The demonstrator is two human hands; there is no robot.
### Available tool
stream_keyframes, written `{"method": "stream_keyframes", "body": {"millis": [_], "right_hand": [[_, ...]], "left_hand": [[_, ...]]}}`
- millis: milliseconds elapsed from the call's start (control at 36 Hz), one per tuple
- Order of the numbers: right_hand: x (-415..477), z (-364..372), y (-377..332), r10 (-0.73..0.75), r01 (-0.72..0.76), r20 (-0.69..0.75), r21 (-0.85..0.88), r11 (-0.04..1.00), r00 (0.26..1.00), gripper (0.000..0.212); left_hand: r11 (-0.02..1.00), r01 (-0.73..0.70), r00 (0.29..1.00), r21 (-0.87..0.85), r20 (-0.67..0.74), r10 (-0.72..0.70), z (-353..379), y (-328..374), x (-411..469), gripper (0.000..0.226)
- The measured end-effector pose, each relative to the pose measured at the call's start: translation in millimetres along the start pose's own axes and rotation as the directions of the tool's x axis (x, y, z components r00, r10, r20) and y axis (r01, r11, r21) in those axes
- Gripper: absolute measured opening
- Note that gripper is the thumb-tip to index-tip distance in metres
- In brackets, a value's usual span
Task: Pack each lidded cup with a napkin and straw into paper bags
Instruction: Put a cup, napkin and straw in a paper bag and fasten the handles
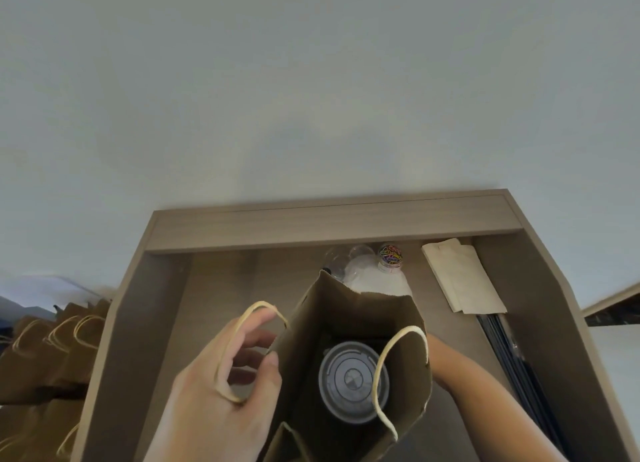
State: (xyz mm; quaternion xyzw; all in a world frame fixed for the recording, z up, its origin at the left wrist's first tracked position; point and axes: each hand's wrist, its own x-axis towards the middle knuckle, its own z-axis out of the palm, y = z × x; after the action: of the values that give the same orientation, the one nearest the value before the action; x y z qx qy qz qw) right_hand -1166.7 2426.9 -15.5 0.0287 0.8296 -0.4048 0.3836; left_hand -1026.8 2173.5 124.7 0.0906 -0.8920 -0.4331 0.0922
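A brown paper bag (346,316) stands open on the desk in front of me, and a lidded cup (348,380) sits upright inside it, seen from above. My left hand (221,392) pinches the bag's left wall at the rim, with the left twine handle looped over its fingers. My right forearm reaches in behind the bag's right wall; my right hand itself is hidden by the bag. A stack of beige napkins (464,281) lies at the back right. Dark straws (519,368) lie along the right side of the desk.
The wooden desk (332,219) has raised side and back walls. Clear empty cups (346,260) and a small jar of coloured clips (390,256) stand behind the bag. Several more brown paper bags (52,350) stand on the left, outside the desk.
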Motion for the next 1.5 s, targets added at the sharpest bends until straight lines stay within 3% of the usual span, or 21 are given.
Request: {"method": "stream_keyframes", "body": {"millis": [167, 278, 361, 444, 500, 583, 695, 806, 889, 1056, 1139, 1278, 1333, 1389, 1500], "right_hand": [[-2, -1, -5, -0.009, 0.009, -0.015, 0.018, 1.0, 1.0, 0.044], [-2, 2, -6, -0.035, 0.036, -0.013, 0.04, 0.999, 0.999, 0.023], [5, 2, -4, -0.054, 0.059, -0.062, 0.082, 0.995, 0.997, 0.026], [16, -15, 5, -0.118, 0.138, -0.302, 0.045, 0.989, 0.946, 0.017], [25, -37, 16, -0.131, 0.133, -0.509, -0.033, 0.991, 0.851, 0.021], [35, -77, 37, -0.068, -0.059, -0.681, -0.162, 0.985, 0.729, 0.042], [43, -102, 47, 0.12, -0.331, -0.604, -0.252, 0.909, 0.788, 0.063], [40, -94, 52, 0.14, -0.318, -0.496, -0.294, 0.902, 0.857, 0.08], [38, -89, 64, 0.082, -0.282, -0.52, -0.319, 0.905, 0.85, 0.073], [38, -90, 78, -0.003, -0.208, -0.564, -0.309, 0.928, 0.826, 0.03], [42, -90, 85, -0.035, -0.211, -0.594, -0.34, 0.916, 0.804, 0.039], [29, -88, 77, -0.004, -0.146, -0.633, -0.185, 0.972, 0.774, 0.045], [11, -88, 66, -0.044, -0.072, -0.683, -0.141, 0.987, 0.729, 0.044], [-15, -85, 53, -0.107, 0.026, -0.764, -0.118, 0.993, 0.636, 0.035], [-88, -80, 2, -0.327, 0.338, -0.898, -0.222, 0.915, 0.294, 0.024]], "left_hand": [[1.0, -0.029, 1.0, 0.009, -0.001, 0.029, 2, -2, -3, 0.059], [0.997, -0.049, 0.999, 0.055, 0.003, 0.049, 2, -4, -3, 0.072], [0.995, -0.053, 0.999, 0.088, 0.01, 0.052, 2, -5, -2, 0.082], [0.994, -0.051, 0.999, 0.094, 0.005, 0.051, 3, -6, -1, 0.089], [0.994, -0.054, 0.999, 0.093, 0.004, 0.054, 2, -7, -2, 0.091], [0.995, -0.051, 0.999, 0.083, 0.004, 0.051, 2, -10, -3, 0.092], [0.995, -0.063, 0.998, 0.077, -0.008, 0.063, 4, -11, -3, 0.088], [0.996, -0.068, 0.998, 0.065, -0.008, 0.069, 5, -13, -3, 0.083], [0.996, -0.074, 0.997, 0.058, 0.002, 0.074, 5, -13, -3, 0.081], [0.997, -0.051, 0.998, 0.061, 0.028, 0.049, 5, -11, -3, 0.083], [0.999, -0.027, 0.998, 0.043, 0.053, 0.025, 4, -10, -1, 0.085], [1.0, 0.011, 0.996, 0.019, 0.084, -0.012, 2, -10, 0, 0.086], [0.999, 0.03, 0.995, 0.024, 0.097, -0.032, 1, -10, 1, 0.085], [0.999, 0.035, 0.994, 0.019, 0.102, -0.037, 0, -9, 2, 0.082], [0.999, 0.039, 0.993, -0.007, 0.114, -0.038, 0, -9, 2, 0.076]]}}
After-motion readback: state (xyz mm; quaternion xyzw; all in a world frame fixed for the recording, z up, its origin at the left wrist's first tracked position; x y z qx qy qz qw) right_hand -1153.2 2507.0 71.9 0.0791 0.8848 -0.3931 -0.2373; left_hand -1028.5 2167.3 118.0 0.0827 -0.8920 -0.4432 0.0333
